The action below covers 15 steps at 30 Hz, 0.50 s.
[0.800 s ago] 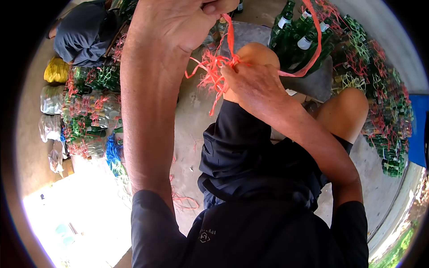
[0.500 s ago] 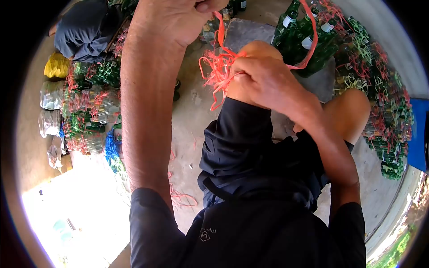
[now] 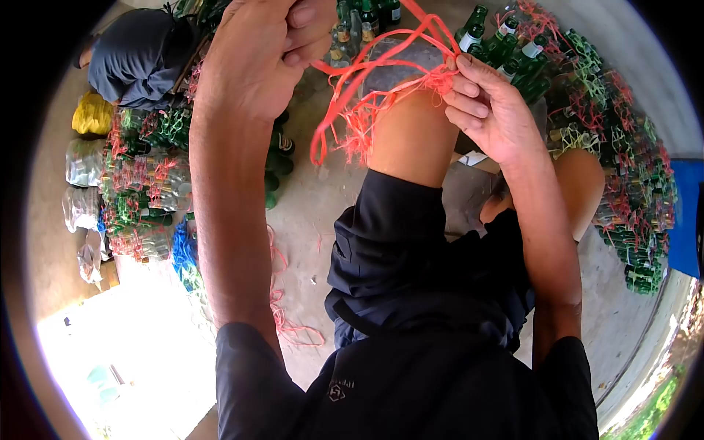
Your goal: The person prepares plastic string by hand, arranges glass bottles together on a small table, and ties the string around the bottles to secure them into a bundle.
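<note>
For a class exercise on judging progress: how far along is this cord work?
Done, it seems: bottle bundles at right, laced with cord. In hand: red cord, its knot pinched by the right hand, the left hand apparently closed on a strand. Remaining, probably: the untied-looking green bottles ahead; how many can't be told.

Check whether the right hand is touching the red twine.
Touching: the head view shows the right hand pinching the red twine at a knotted clump.

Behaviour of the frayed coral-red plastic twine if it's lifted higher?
Likely floppy: the frayed coral-red plastic twine droops in loops beside the right hand. Probably light, since its strands look thin and ribbon-like. The loose ends overlap, so they may snag each other.
</note>
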Available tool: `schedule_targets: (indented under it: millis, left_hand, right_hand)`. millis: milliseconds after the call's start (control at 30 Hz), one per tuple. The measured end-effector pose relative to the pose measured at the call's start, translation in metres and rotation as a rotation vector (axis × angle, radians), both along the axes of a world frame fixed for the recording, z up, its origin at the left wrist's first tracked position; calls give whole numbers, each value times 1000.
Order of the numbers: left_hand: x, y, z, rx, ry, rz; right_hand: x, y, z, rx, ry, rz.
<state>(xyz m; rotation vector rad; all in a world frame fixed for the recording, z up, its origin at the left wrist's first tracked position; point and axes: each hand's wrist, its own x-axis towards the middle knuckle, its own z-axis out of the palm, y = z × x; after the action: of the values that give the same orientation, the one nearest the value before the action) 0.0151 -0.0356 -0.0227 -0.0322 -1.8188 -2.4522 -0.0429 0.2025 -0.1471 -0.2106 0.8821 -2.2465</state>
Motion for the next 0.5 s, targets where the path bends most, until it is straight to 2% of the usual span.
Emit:
schedule_targets:
  millis: [267, 367, 500]
  left_hand:
    - [6, 4, 6, -17, -78, -19]
    - [2, -8, -6, -65, -36, -114]
    - [0, -15, -19, -84, -81, -59]
  right_hand:
    - [-7, 4, -10, -169, -146, -81]
    - [-11, 6, -14, -245, -168, -113]
    - [-5, 5, -13, -332, -179, -134]
